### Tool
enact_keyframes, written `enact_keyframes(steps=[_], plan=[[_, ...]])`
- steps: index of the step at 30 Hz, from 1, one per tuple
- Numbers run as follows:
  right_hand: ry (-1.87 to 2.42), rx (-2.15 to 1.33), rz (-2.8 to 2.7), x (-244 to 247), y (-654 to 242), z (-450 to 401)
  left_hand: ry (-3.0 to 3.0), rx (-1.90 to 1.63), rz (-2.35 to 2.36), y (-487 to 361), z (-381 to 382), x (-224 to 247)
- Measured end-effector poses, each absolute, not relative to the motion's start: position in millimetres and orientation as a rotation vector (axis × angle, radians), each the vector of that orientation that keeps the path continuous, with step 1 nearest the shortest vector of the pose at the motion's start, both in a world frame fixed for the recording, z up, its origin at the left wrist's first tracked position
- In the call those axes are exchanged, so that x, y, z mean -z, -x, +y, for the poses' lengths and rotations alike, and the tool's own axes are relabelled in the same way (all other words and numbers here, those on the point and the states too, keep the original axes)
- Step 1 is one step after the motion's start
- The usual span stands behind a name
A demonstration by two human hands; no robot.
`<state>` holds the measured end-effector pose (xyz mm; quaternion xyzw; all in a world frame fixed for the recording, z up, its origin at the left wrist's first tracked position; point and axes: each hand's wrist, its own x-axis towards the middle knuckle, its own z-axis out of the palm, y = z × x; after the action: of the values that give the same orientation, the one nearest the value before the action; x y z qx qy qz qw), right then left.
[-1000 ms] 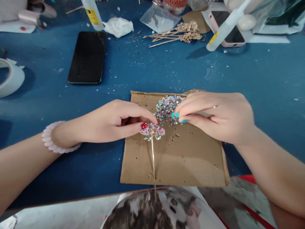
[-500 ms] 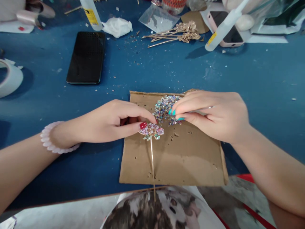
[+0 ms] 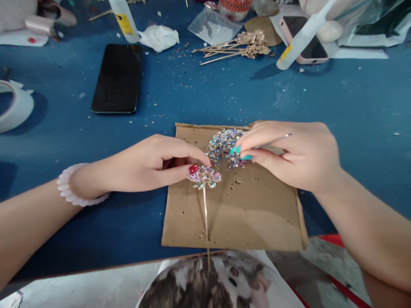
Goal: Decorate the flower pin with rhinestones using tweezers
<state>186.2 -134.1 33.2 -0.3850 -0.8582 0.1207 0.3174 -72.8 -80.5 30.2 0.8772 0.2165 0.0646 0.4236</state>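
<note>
Pinched between the thumb and fingers of my left hand (image 3: pixel 160 164) is a jewelled hairpin (image 3: pixel 204 176), with pink and green stones on its head and a thin gold stem pointing toward me past the cardboard's near edge. My right hand (image 3: pixel 285 154), closed in a pinch, holds a thin metal tool (image 3: pixel 272 140) whose tip is hidden by the fingers. Those fingertips are at the right side of a pile of small multicoloured stones (image 3: pixel 223 143). The pile lies on the far part of a brown cardboard sheet (image 3: pixel 257 214).
A black phone (image 3: pixel 118 79) lies beyond my left hand. Gold hairpins (image 3: pixel 234 49), a plastic bag (image 3: pixel 213 28), two glue bottles (image 3: pixel 297 38) and a pink phone (image 3: pixel 311 49) are at the back. A tape roll (image 3: pixel 19 107) sits at the far left.
My right hand has shifted slightly right, and the tool in it is tilted more steeply. My left hand and the hairpin have stayed nearly still.
</note>
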Motion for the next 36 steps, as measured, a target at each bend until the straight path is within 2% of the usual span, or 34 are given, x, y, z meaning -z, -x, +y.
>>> enact_keyframes(steps=[10, 19, 26, 36], plan=[[1.294, -0.280, -1.863, -27, -182, -123, -2.254, -0.204, 0.509, 73, -79, -27], [1.319, -0.582, -1.923, -25, -184, -121, -2.276, -0.187, 0.512, 73, -79, -29], [1.333, -0.488, -1.943, -30, -193, -119, -2.266, -0.194, 0.503, 74, -79, -29], [1.015, -0.605, -1.985, -25, -178, -128, -2.201, -0.111, 0.529, 74, -80, -33]])
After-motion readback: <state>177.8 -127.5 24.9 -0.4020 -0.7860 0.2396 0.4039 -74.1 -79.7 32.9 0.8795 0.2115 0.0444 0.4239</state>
